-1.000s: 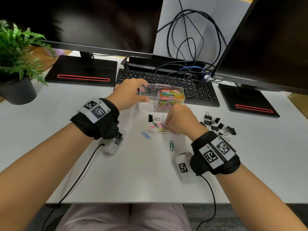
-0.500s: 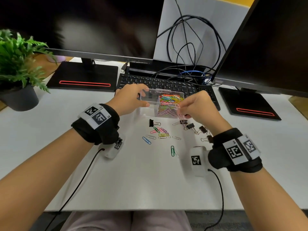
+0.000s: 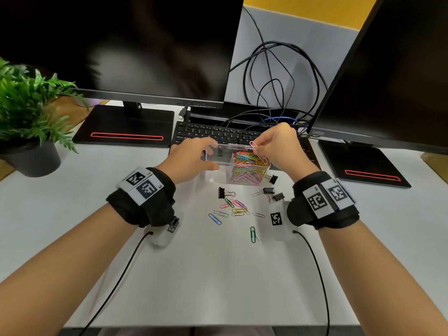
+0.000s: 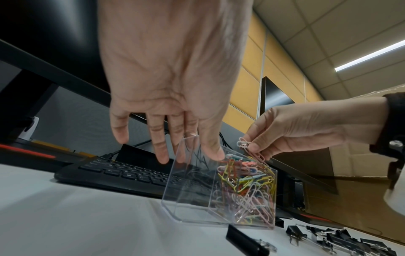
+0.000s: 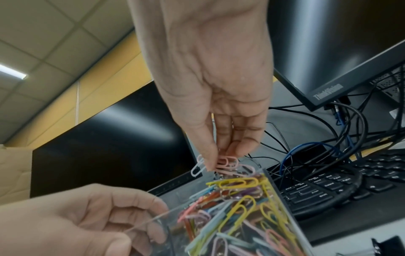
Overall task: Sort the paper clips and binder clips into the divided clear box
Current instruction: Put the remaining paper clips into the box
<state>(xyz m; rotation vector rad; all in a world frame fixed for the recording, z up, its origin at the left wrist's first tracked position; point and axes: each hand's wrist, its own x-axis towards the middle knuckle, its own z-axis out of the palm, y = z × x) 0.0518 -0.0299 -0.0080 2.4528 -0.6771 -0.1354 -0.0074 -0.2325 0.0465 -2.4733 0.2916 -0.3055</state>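
Two hands busy: right hand [image 3: 276, 144] pinches pink paper clips [image 5: 227, 162] over clear box [image 3: 218, 177], left hand [image 3: 191, 158] grips box; monitor [image 5: 342, 52] reads "ThinkVision".

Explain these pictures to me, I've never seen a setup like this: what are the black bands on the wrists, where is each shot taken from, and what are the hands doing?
No machine here: a person works bare-handed. The black wristbands carry small cameras. One picture comes from a head camera looking down; the other two look along each hand from the wrists. The left hand steadies a divided clear box on the white desk. The right hand pinches pale pink paper clips above the compartment already full of coloured ones. Loose paper clips and black binder clips lie on the desk.
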